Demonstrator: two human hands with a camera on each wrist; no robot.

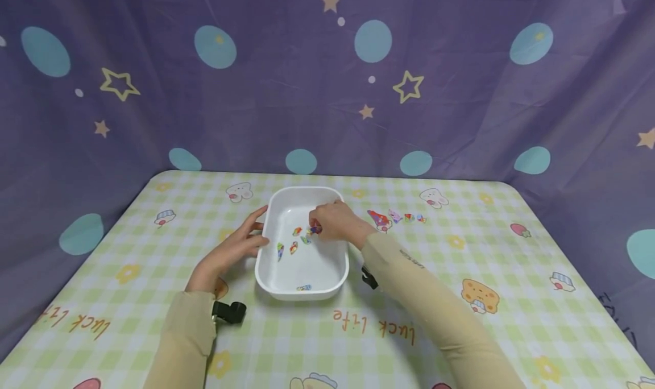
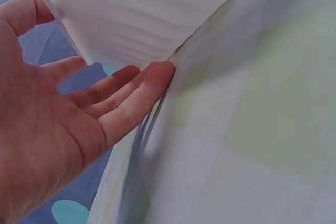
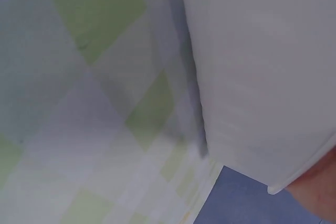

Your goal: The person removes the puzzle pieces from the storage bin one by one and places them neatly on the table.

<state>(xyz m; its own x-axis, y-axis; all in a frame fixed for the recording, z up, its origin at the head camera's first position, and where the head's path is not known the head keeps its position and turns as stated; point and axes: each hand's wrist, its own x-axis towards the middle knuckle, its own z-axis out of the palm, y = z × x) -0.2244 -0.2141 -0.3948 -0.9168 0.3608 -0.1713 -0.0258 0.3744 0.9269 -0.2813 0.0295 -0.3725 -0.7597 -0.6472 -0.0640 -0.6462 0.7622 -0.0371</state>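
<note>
A white rectangular tray [image 1: 303, 294] stands on the table. My left hand [image 1: 232, 252] is at its left side; in the left wrist view the fingers of that hand [image 2: 68, 103] are extended against the tray's outer wall [image 2: 126, 19]. My right hand [image 1: 335, 221] reaches over the right rim, fingers curled, and pinches a small multicoloured piece [image 1: 315, 229], mostly covered by the fingers. Several bright little pieces [image 1: 294, 247] lie loose on the tray floor, one of them [image 1: 304, 288] near the front wall. Their exact kind is too small to tell.
Right of the tray, a row of colourful pieces lies on the checked tablecloth, with a larger red one [image 1: 378, 219] nearest the tray and a small one [image 1: 421, 218] at the far end. A purple curtain [image 1: 286, 104] hangs behind the table.
</note>
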